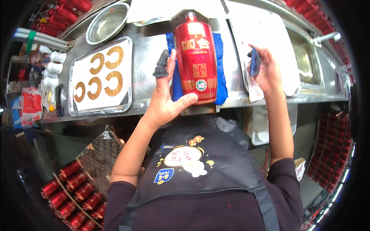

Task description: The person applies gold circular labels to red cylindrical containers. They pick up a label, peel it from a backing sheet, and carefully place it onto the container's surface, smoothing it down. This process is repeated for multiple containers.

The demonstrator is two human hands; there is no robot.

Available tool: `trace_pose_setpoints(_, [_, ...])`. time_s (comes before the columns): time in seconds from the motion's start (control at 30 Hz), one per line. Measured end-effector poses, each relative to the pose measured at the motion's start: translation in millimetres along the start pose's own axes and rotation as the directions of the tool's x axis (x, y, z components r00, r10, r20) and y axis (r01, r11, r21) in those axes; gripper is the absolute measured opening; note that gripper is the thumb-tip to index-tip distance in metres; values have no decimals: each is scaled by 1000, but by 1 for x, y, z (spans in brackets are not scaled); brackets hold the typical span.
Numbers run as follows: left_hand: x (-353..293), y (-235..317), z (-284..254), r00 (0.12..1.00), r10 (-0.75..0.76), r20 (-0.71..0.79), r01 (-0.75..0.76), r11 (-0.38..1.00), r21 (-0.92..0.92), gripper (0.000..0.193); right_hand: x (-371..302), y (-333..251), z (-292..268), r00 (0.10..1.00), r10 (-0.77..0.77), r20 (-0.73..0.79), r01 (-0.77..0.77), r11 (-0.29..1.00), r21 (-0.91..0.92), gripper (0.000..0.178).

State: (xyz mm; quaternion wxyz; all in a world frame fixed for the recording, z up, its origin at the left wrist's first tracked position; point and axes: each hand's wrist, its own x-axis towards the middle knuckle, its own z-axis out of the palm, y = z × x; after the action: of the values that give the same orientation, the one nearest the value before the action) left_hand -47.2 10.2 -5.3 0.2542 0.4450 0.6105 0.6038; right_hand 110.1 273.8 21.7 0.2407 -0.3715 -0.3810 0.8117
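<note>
Head view: left hand grips red bottle; right hand grips blue pad.

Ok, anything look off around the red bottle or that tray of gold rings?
Nothing looks spilled or damaged. The red bottle lies on its side on a blue cloth, steadied by the left hand. On the tray, five gold C-shaped pieces lie flat, their gaps facing different ways. The right hand holds a small dark blue object.

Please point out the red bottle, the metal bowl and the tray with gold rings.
red bottle (195,57), head view, middle of its body.
metal bowl (107,23), head view, inner bottom.
tray (101,108), head view, its near rim.
</note>
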Motion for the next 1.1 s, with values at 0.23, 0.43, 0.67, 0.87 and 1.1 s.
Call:
trace_pose_setpoints(0.23, [-7, -1, 5, 996, -65, -62, 68, 997, 41, 111, -73, 21, 42, 579, -346, 738, 814, 201, -544, 43])
trace_pose_setpoints(0.43, [-9, -3, 6, 997, -41, -64, 47, 994, 97, 110, 6, -36, 151, 235, -344, 909, 896, -286, -340, 26])
trace_pose_setpoints(0.67, [-9, -3, 9, 997, -65, -44, 68, 995, 71, 110, 6, -27, 152, 100, 37, 994, 989, -114, -95, 36])
trace_pose_setpoints(0.87, [-7, 9, 7, 994, 30, -101, 5, 943, 332, 99, -18, -35, 145, 334, -457, 824, 927, 3, -375, 23])
trace_pose_setpoints(1.1, [22, 15, 2, 994, 63, -94, -5, 854, 520, 66, 9, -5, 81, 616, -675, 405, 734, 305, -607, 24])
